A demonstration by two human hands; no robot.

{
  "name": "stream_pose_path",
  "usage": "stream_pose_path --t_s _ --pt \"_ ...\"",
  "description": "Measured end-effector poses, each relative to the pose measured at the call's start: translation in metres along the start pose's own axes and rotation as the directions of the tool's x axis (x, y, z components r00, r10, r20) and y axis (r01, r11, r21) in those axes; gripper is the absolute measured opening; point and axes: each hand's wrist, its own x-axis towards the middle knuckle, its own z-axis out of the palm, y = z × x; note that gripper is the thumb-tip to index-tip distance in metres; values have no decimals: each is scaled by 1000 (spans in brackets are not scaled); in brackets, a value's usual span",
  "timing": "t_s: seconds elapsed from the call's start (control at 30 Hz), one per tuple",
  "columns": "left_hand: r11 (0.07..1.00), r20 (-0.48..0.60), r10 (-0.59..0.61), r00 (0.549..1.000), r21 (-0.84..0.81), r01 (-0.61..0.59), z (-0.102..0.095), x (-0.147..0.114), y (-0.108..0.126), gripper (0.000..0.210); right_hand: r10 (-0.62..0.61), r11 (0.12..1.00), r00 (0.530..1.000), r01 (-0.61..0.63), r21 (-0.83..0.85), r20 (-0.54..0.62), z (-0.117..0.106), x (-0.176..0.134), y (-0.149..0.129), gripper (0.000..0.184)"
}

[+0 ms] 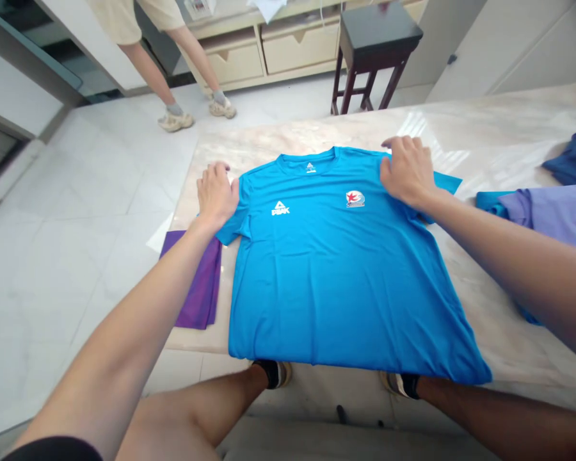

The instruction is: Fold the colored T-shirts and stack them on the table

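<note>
1. The blue PEAK T-shirt (336, 275) lay front up on the pale marble surface (249, 141), collar away from the person, hem along the near edge.
2. The left hand (216, 195) was at the left-side sleeve, its fingers bent; whether they pinched cloth could not be told.
3. The right hand (408, 169) curled over the opposite shoulder, its grip likewise unclear.
4. The fabric looked light, soft and rather slippery, unlikely to break but quick to crease; the shoulder seams seemed the firmest hold.
5. A folded purple garment (204, 288) lay just beside it.
</note>
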Motion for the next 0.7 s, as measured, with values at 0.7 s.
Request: stream_pose_path --t_s 0.7 --pt "929 531 -300 792 351 117 -88 -221 17 45 303 938 807 -161 -306 506 -87 -233 17 39"
